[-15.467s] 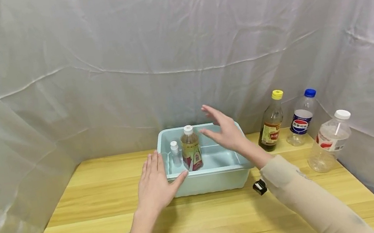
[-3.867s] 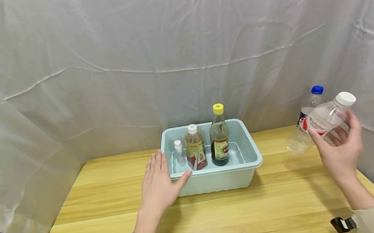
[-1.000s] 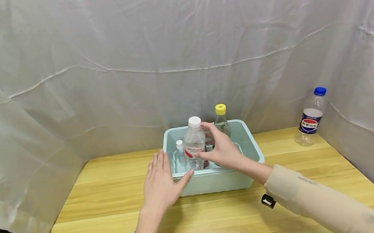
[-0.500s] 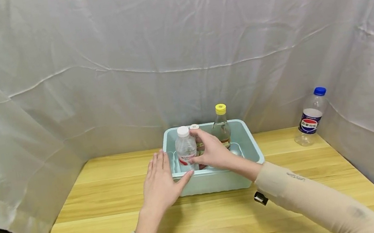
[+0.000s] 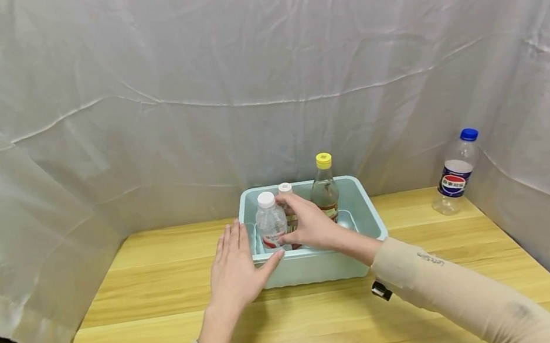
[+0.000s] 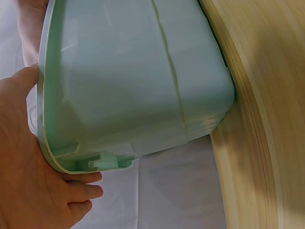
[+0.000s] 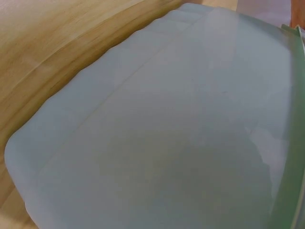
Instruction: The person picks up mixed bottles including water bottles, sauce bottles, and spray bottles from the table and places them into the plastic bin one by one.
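My right hand [image 5: 312, 225] reaches over the front rim of the pale blue plastic bin [image 5: 316, 266] and grips a clear plastic bottle [image 5: 270, 221] with a white cap and red-and-white label. That bottle stands roughly upright inside, at the bin's front left. My left hand [image 5: 231, 273] rests on the front left corner, fingers straight along the left side and thumb on the front rim. In the left wrist view its fingers [image 6: 81, 192] touch the corner. Behind my right hand, a white-capped drink bottle [image 5: 285, 188] is partly hidden. A yellow-capped glass bottle [image 5: 327, 184] stands farther right inside.
A clear bottle [image 5: 455, 180] with a blue cap and blue label stands on the wooden table [image 5: 320, 330] at the right. Grey cloth [image 5: 261, 78] hangs behind and at both sides. The bin's outer wall [image 7: 157, 129] fills most of the right wrist view.
The right hand has carried the clear white-capped bottle from the right of the table leftward and down into the bin. Earlier, the yellow-capped bottle went from table to bin. The left hand stays put.
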`<state>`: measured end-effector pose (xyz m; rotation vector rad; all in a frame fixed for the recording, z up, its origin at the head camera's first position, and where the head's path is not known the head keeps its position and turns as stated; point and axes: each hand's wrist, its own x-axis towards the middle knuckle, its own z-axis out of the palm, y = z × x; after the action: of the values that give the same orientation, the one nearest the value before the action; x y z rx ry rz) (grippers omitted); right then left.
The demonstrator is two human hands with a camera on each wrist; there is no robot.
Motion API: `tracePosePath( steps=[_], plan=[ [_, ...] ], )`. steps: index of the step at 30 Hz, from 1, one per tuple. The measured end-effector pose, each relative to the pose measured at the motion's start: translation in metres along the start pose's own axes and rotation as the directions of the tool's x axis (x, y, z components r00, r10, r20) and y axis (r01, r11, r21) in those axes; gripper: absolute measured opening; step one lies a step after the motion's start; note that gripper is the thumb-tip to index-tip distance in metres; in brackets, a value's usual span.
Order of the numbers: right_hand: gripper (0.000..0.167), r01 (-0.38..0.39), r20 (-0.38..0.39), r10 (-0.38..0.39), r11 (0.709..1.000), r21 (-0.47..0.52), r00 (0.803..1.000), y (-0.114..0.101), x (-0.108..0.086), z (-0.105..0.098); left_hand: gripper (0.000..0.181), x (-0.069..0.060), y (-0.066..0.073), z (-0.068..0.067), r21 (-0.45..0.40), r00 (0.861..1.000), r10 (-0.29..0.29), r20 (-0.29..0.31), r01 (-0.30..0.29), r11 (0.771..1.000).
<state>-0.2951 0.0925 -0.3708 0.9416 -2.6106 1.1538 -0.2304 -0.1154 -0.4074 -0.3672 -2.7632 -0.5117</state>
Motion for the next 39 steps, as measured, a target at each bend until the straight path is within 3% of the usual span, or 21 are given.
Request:
tracePosePath(
  steps=[10,31,39],
  plan=[
    [0.088,-0.035,-0.006,0.035,0.999,0.001,0.999,-0.001,-0.002,-0.002,0.110,-0.001,0.000,0.001,0.003,1.000,0.009,-0.019,-0.009,1.000],
    [0.085,-0.079,-0.075,0.085,0.994,0.075,0.994,-0.004,-0.015,-0.012,0.112,0.001,0.001,-0.001,0.011,1.000,0.000,0.003,0.000,1.000],
    [0.078,-0.039,-0.139,0.060,0.989,0.145,0.989,-0.002,-0.025,-0.025,0.111,0.000,0.001,-0.001,-0.009,1.000,-0.006,0.005,0.006,1.000]
  ],
)
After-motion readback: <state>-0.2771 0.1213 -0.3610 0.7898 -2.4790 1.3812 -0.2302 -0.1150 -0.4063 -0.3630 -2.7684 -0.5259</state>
